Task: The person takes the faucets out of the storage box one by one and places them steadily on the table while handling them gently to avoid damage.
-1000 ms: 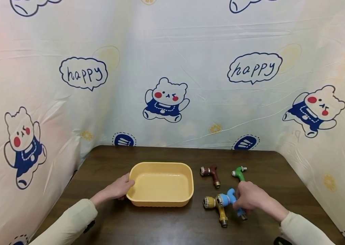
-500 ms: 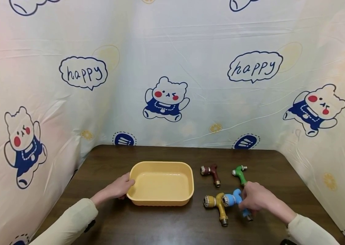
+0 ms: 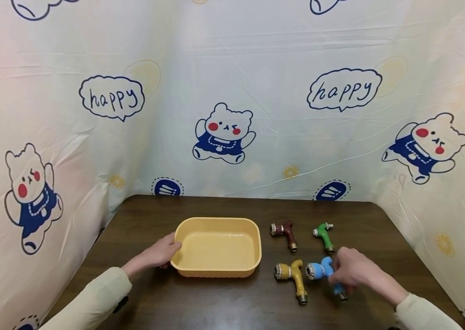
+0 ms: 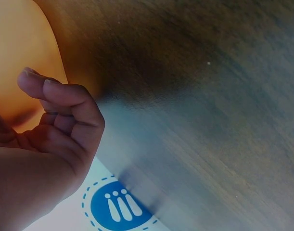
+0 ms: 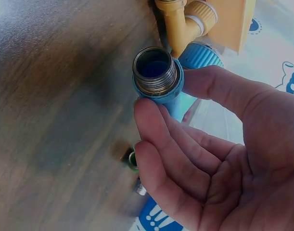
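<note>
A yellow plastic basin [image 3: 216, 252] stands on the table, and my left hand [image 3: 164, 251] grips its left rim, thumb inside the edge. In the left wrist view the fingers [image 4: 65, 94] curl against the basin's side. On the right, my right hand [image 3: 355, 268] holds a blue faucet [image 3: 318, 270] between thumb and fingers. The right wrist view shows the faucet's threaded metal end [image 5: 156, 72] facing the camera. Just left of it lies a yellow faucet [image 3: 298, 279]. Behind these lie a maroon faucet [image 3: 288, 234] and a green faucet [image 3: 324, 236].
The dark wooden table [image 3: 224, 307] has rounded far corners. A patterned cloth curtain [image 3: 224, 68] surrounds its back and both sides. The maroon faucet lies close to the basin's right side.
My right hand has moved a little to the right with the blue faucet, which now sits apart from the yellow faucet it overlapped earlier. The left hand and basin have stayed put.
</note>
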Demonstrator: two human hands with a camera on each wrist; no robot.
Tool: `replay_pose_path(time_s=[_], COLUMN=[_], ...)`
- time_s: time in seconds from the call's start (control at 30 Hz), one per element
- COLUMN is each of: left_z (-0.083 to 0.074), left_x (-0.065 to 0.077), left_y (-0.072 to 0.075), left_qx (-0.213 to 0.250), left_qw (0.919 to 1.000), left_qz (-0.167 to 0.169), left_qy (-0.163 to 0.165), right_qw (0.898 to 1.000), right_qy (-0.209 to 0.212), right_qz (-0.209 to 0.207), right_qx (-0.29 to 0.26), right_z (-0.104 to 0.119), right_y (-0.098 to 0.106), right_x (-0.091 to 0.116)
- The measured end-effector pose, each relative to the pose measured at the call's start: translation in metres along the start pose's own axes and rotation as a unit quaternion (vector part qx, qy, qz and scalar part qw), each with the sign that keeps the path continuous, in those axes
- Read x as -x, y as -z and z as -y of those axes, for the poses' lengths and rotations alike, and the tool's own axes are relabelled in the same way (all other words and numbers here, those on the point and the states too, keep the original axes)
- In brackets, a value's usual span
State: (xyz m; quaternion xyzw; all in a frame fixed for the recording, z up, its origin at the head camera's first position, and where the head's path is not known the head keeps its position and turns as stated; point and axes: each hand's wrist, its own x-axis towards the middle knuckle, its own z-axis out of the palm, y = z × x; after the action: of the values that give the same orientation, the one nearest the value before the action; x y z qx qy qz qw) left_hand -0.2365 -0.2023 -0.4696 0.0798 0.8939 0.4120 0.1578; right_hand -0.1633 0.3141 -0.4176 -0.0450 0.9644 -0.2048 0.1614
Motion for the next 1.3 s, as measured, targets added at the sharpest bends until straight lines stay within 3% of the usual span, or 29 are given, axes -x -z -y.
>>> replay_pose_path(time_s=[0.17, 0.4, 0.63, 1.3], left_z=[0.000, 0.012, 0.000, 0.001], left_x=[-0.001, -0.005, 0.001, 0.000], left_y=[0.001, 0.004, 0.002, 0.000], left_qx=[0.004, 0.004, 0.002, 0.005], left_qw=[1.0000, 0.9992, 1.0000, 0.9999], left_qz=[0.005, 0.026, 0.009, -0.002], left_qy=[0.000, -0.031, 0.003, 0.008], right_qw=[1.000, 1.000, 1.000, 0.999], right_qy=[-0.017, -0.016, -0.018, -0.042], right_qz=[0.004, 0.003, -0.011, -0.013], right_qx=[0.000, -0.003, -0.005, -0.008], right_z=[-0.002, -0.008, -0.016, -0.033], right_y=[0.000, -0.002, -0.004, -0.004], right_x=[0.000, 0.002, 0.003, 0.003])
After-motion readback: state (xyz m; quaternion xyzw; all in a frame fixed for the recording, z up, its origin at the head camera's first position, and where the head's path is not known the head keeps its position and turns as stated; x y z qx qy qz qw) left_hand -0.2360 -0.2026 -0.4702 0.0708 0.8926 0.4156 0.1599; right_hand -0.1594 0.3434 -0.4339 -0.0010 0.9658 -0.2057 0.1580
